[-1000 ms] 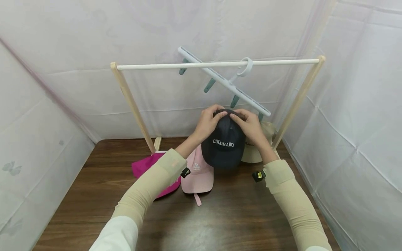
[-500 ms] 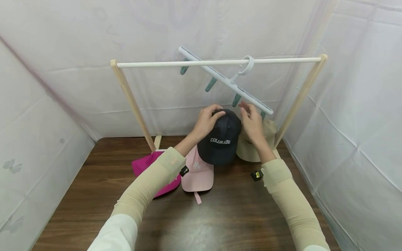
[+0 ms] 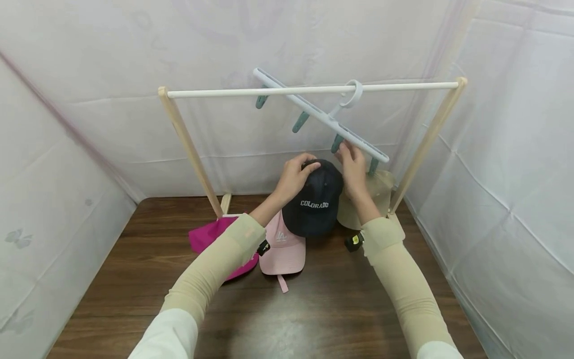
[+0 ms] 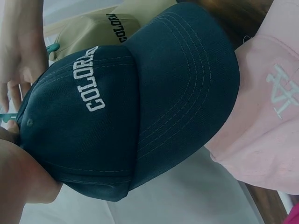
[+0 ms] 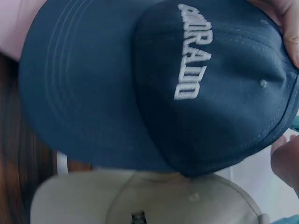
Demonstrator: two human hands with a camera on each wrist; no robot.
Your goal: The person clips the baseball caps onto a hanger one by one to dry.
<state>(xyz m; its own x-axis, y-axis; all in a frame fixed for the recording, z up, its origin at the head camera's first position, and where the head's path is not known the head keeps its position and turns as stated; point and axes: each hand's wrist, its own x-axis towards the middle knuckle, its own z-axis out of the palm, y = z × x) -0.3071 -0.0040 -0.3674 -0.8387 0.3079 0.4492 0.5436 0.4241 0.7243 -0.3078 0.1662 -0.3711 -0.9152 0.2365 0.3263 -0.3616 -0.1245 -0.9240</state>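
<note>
A navy cap [image 3: 314,192] lettered COLORADO hangs brim down from my left hand [image 3: 293,177], whose thumb and fingers pinch the top of its crown. Beside the cap, my right hand [image 3: 353,167] is raised with its fingertips at a green clip [image 3: 337,143], third from the left on the pale blue hanger [image 3: 309,107]. In the right wrist view the clip [image 5: 295,123] shows only at the edge, near the bent thumb [image 5: 286,159]. The hanger's hook goes round the white rail [image 3: 215,93]. A beige cap [image 3: 381,192] is partly behind my right hand, below the rightmost clip [image 3: 373,165].
A pink cap [image 3: 282,257] lies on the brown wooden table [image 3: 309,319], partly overlapped by the navy cap. Left of it is a magenta cap [image 3: 211,234], mostly behind my left sleeve. Wooden posts [image 3: 190,149] carry the rail. White sheeting [image 3: 112,134] encloses the back and sides.
My right hand has let go of the navy cap and moved up to the green clip. The cap, held by my left hand, has shifted slightly left.
</note>
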